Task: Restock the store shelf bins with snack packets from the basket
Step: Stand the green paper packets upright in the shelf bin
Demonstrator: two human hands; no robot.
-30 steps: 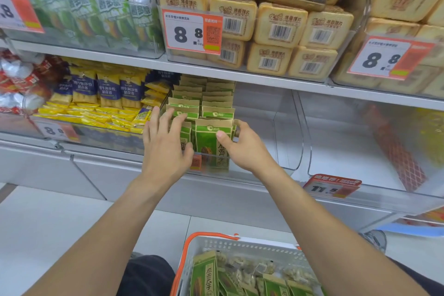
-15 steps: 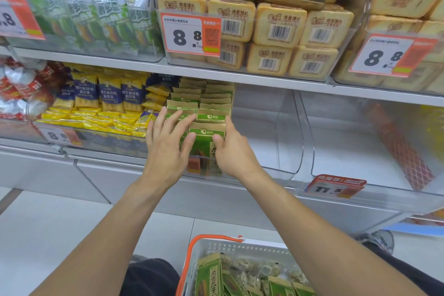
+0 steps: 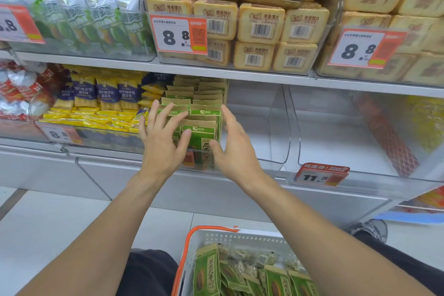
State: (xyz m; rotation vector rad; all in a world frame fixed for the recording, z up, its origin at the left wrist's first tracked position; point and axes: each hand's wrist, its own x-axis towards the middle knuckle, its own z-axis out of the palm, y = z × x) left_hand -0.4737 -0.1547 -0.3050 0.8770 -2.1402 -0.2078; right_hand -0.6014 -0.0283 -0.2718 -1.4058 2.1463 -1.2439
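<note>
Two open grips: my left hand (image 3: 160, 144) and right hand (image 3: 236, 149) flank upright green-and-kraft paper snack packets (image 3: 201, 138) in the clear plastic shelf bin (image 3: 276, 151). Probably light, crinkly, bendable; pinch top flaps. More fill the white basket (image 3: 240, 239).

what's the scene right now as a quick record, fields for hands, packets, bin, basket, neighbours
left hand: left hand open, fingers spread against the left side of the green packets
right hand: right hand open, at the packets' right side
packets: standing upright in rows in the left part of the clear bin
basket: white basket with orange handle on the floor below, more green packets inside
neighbours: yellow and blue packets to the left
</note>
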